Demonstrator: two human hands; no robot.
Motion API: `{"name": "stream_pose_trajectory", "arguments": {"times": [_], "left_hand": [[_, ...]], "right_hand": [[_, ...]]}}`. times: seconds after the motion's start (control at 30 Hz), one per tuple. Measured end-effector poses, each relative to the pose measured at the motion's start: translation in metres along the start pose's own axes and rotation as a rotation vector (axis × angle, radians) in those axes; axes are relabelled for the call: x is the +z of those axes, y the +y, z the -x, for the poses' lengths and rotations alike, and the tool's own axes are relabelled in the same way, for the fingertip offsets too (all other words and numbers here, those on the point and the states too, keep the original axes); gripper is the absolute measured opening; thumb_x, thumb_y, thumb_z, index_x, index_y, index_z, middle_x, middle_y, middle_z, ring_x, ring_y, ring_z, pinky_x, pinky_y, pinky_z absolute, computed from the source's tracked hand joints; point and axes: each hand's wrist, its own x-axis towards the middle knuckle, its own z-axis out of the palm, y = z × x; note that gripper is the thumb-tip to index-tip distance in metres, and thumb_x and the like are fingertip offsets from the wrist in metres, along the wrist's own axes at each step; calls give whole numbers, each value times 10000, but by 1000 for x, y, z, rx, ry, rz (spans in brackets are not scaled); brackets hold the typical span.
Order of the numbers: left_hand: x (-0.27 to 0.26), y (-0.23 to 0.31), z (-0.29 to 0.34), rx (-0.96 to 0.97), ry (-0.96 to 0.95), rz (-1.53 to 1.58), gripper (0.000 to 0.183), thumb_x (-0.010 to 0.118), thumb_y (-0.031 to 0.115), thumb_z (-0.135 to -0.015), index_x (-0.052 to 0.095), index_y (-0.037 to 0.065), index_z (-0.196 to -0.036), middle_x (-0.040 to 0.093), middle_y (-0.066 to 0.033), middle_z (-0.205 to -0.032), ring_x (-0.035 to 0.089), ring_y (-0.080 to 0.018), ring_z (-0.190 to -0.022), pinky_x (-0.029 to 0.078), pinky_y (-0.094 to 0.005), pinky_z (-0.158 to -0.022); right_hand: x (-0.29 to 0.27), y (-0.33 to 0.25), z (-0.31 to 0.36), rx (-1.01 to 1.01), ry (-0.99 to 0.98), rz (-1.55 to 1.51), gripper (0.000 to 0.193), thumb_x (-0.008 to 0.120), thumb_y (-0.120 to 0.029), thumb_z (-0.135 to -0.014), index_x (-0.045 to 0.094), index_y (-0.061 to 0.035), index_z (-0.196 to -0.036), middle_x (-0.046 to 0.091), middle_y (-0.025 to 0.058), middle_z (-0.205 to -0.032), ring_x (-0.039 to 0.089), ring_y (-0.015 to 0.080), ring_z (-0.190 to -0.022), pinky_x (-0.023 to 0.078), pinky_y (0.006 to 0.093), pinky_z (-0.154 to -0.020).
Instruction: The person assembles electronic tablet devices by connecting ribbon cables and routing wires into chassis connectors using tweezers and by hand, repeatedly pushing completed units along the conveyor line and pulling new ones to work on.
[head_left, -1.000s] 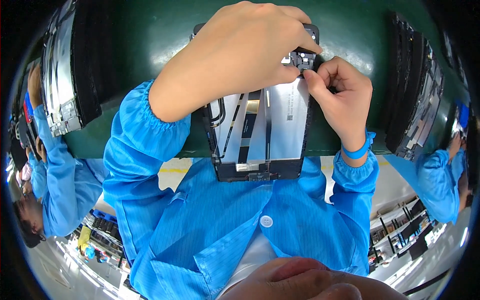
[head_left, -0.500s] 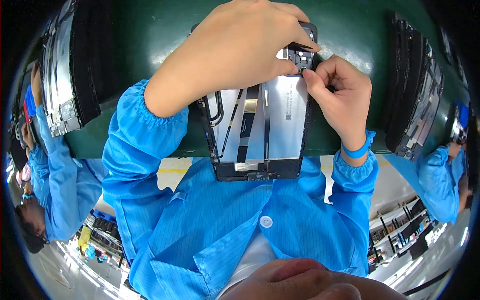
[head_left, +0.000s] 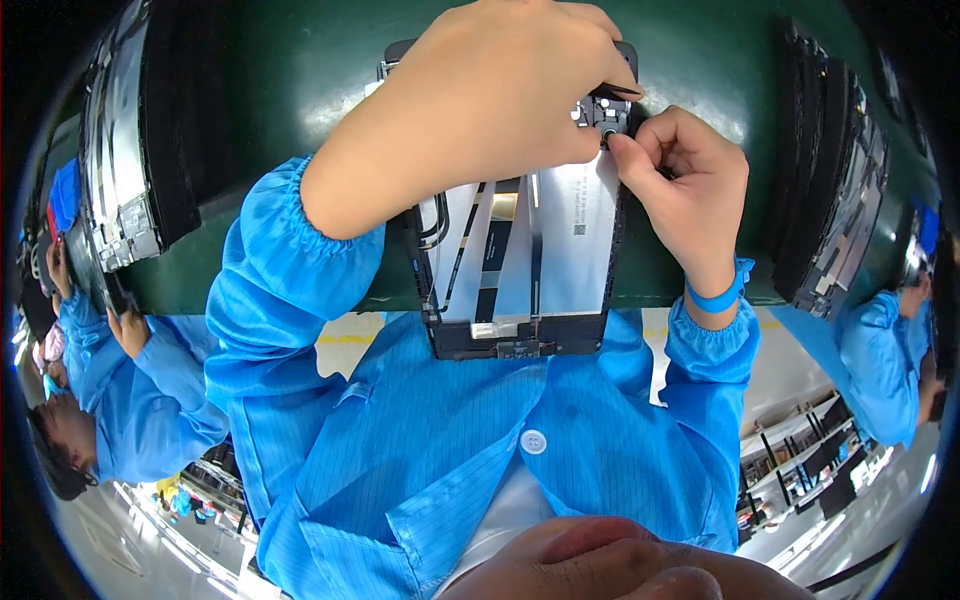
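Observation:
An opened tablet (head_left: pixel 575 255) stretches from the green bench over its near edge towards my chest. Its silver inner plate, black frame and flat cables show. My left hand (head_left: pixel 510 75) lies across its far end with fingers curled, hiding much of it. A thin black piece (head_left: pixel 615 93) is at the left fingertips; their exact grip cannot be made out. My right hand (head_left: pixel 690 170), with a blue wristband (head_left: pixel 717 292), has thumb and forefinger pinched at the tablet's far right corner, beside a small round part (head_left: pixel 606 135). Whatever lies in that pinch is hidden.
Open tablet parts in black frames stand in a row at the left (head_left: pixel 120 170), and another row (head_left: pixel 835 185) at the right. The green bench (head_left: pixel 290 60) ends just before my body. Co-workers in blue sleeves (head_left: pixel 150 400) work at both sides.
The tablet and my left hand have shifted slightly to the right. My right hand keeps its pinch at the corner, barely moved. The co-worker at the left has moved an arm.

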Motion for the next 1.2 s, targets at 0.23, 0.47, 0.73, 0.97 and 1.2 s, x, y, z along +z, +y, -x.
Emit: {"name": "stream_pose_trajectory", "arguments": {"times": [0.23, 0.47, 0.73, 0.97, 1.2], "left_hand": [[43, -19, 14, 148, 341, -148, 310, 773, 153, -722, 753, 80, -1023, 648, -114, -1277, 699, -288, -847, 572, -366, -727], [56, -11, 11, 174, 468, -92, 129, 726, 132, -765, 741, 42, -856, 699, -132, -1105, 703, -318, -844, 576, -397, -739], [13, 2, 22, -28, 219, 215, 119, 712, 94, -817, 652, -8, -818, 579, -173, -1181, 646, -354, -821, 523, -400, -711], [7, 9, 25, -153, 172, 121, 144, 710, 115, -810, 658, -17, -787, 583, -225, -1277, 669, -371, -733, 538, -399, -697], [40, -16, 31, 19, 394, -135, 97, 703, 113, -771, 713, 23, -808, 691, -128, -1082, 693, -332, -793, 570, -400, -710]], "right_hand": [[1, 1, 1, 24, 44, -156, 179, 801, -84, -851, 668, 30, -812, 630, 12, -687, 544, 43, -619, 446, 196, -552], [-1, -1, 2, -17, 6, -227, 155, 789, -90, -866, 704, 33, -905, 691, 44, -769, 616, 65, -691, 487, 205, -620], [1, -2, 0, 18, 45, -272, 137, 774, -83, -866, 714, 18, -936, 676, 30, -800, 597, 62, -696, 477, 207, -620], [5, 6, -3, -75, 18, -127, 131, 772, -32, -801, 703, 4, -907, 564, -10, -755, 484, 38, -622, 412, 191, -560], [6, 6, -3, -26, 3, -144, 130, 778, -37, -796, 695, 3, -887, 547, -21, -751, 479, 27, -627, 402, 185, -554]]}}
